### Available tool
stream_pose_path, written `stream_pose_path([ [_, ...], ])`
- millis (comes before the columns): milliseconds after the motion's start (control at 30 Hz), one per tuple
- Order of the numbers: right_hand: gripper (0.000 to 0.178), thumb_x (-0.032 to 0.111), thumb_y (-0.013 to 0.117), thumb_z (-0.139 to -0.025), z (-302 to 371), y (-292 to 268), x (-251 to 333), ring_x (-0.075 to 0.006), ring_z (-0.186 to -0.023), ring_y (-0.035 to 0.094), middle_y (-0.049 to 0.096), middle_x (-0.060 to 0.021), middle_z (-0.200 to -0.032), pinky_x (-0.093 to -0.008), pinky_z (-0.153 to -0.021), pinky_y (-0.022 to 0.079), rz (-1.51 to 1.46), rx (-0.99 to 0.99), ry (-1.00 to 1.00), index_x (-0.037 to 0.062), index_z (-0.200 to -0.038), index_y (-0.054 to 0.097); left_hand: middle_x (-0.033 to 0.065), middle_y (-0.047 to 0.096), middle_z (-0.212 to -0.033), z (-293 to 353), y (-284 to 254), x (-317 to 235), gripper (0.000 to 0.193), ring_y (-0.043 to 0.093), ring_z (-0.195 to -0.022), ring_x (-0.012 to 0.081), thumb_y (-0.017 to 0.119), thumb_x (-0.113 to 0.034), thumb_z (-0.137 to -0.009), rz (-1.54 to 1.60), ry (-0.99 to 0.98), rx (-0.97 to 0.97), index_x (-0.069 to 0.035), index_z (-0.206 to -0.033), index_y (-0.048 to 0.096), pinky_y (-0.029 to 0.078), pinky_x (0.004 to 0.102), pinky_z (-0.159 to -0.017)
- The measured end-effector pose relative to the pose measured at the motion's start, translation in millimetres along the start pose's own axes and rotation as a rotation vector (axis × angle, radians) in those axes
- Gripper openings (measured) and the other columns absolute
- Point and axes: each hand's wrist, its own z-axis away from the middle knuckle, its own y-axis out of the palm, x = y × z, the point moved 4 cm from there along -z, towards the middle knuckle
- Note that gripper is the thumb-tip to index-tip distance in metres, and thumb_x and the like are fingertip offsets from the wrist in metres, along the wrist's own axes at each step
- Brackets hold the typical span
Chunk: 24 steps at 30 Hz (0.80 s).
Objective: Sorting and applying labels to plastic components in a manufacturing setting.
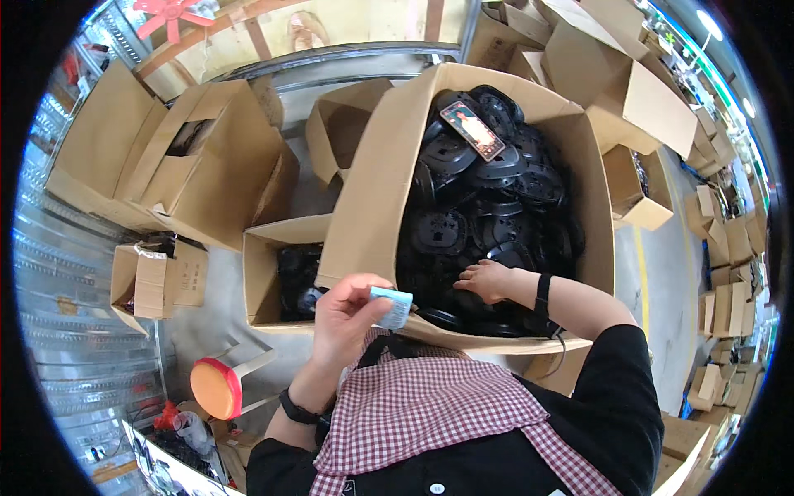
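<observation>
My left hand point(349, 321) pinches a small light-blue slip point(394, 308) with print on it between thumb and fingers, beside the near left edge of a big open cardboard box point(364, 178). Many black molded plastic parts point(439, 231), rounded and with holes, fill this box in a loose pile. Over the near part of the pile my right hand point(488, 282) lies with its fingers spread, touching the black parts and gripping none that I can see. On top of the pile, toward the back, rests a phone point(473, 131) with a lit screen.
A smaller box point(263, 285) with dark parts adjoins on the left. More cartons point(217, 157) stand at the far left, and others point(633, 95) at the far right. An orange-topped stool point(217, 388) is at the lower left. Metal shelving point(74, 318) lines the left side.
</observation>
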Motion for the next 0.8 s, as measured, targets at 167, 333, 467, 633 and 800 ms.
stream_pose_path([
  [167,0.048,0.031,0.079,-0.067,9,-67,15,-0.0223,-0.109,0.054,0.064,-0.0034,-0.108,-0.0436,-0.098,0.04,0.233,0.091,0.021,0.0171,-0.111,0.067,0.0042,0.067,-0.091,-1,0,-3,0.019,0.063,-0.082,0.0091,0.067,-0.004,-0.088,-0.032,-0.022,-0.012,-0.002,-0.107,0.064,0.052,0.0235,-0.075],
  [333,0.021,0.024,0.07,-0.083,49,-145,7,-0.0212,-0.09,0.06,0.064,-0.0079,-0.092,-0.0359,-0.081,0.048,-0.542,-0.392,0.235,0.0076,-0.093,0.061,0.001,0.062,-0.081,-9,0,-1,0.013,0.056,-0.073,0.0079,0.066,-0.014,-0.09,-0.267,0.251,-0.075,-0.002,-0.094,0.062,0.047,0.0225,-0.067],
  [467,0.028,0.018,0.053,-0.098,57,-178,44,-0.0107,-0.087,0.061,0.066,-0.0035,-0.096,-0.0261,-0.079,0.049,-1.519,-0.702,0.074,0.0039,-0.122,0.05,0.0013,0.057,-0.077,-14,10,0,0.017,0.052,-0.07,0.0096,0.065,-0.018,-0.091,-0.31,0.298,-0.075,-0.002,-0.088,0.058,0.044,0.0244,-0.066],
  [633,0.034,0.021,0.048,-0.101,51,-187,94,-0.012,-0.095,0.062,0.066,-0.0066,-0.1,-0.0266,-0.088,0.048,-1.751,-0.637,-0.096,0.0025,-0.129,0.046,0.0049,0.057,-0.075,-18,22,-10,0.017,0.052,-0.068,0.0122,0.066,-0.016,-0.089,-0.498,0.245,-0.108,-0.001,-0.084,0.058,0.043,0.0265,-0.063],
  [800,0.023,0.022,0.05,-0.1,50,-184,112,-0.0081,-0.081,0.058,0.063,-0.0014,-0.085,-0.0234,-0.079,0.048,-1.769,-0.631,-0.052,0.0038,-0.115,0.051,0.0063,0.056,-0.072,-23,23,-7,0.016,0.052,-0.064,0.0145,0.07,-0.014,-0.085,-0.534,0.298,-0.134,-0.002,-0.08,0.059,0.042,0.0271,-0.059],
])
